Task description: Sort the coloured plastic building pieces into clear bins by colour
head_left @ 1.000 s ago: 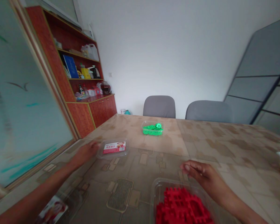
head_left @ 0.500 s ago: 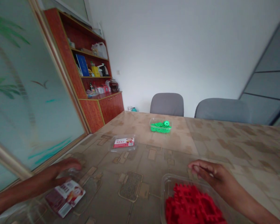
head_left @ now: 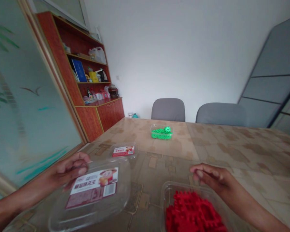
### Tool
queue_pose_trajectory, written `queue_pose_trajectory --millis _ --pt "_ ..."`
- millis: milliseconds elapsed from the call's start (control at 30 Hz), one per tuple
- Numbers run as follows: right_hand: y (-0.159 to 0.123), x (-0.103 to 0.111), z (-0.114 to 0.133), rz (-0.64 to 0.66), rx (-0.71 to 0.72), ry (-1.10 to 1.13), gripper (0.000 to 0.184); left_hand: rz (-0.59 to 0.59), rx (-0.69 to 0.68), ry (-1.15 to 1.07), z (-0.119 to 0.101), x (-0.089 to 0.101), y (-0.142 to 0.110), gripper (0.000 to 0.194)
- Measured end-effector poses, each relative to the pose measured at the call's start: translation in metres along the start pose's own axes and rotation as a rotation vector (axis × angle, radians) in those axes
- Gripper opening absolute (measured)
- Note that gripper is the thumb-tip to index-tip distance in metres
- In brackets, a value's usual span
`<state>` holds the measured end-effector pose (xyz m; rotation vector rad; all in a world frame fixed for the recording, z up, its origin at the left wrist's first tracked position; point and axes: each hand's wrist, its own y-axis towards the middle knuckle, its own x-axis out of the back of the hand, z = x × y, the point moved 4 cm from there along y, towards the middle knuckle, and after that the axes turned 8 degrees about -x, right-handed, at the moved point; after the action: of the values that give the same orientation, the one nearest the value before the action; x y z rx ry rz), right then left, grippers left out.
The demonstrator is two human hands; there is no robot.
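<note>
Gripping the Chinese-labelled clear lid (head_left: pixel 93 190) is the left hand (head_left: pixel 73 170).

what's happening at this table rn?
A person's left hand holds up a clear labelled lid. The right hand is by a clear tub of red plastic pieces. Farther back on the table sit another labelled lid and a small tub of green pieces.

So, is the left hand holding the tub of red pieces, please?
No, the left hand holds a clear labelled lid.
</note>
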<state>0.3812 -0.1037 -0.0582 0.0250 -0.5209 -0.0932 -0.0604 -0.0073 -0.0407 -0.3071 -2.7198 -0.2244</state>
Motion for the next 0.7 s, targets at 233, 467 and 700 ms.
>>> queue_pose_trajectory --millis 233,467,700 --pt "-0.022 -0.008 0.035 -0.011 -0.015 0.105 0.051 0.390 -0.183 -0.267 -0.069 -0.133 0.009 0.027" --pt "-0.037 0.013 -0.007 -0.158 -0.004 -0.003 0.035 0.438 -0.250 -0.165 -0.079 -0.216 0.009 0.017" --pt "-0.058 0.010 -0.062 -0.257 -0.087 -0.242 0.033 0.305 -0.340 0.056 -0.049 -0.224 0.005 0.012"
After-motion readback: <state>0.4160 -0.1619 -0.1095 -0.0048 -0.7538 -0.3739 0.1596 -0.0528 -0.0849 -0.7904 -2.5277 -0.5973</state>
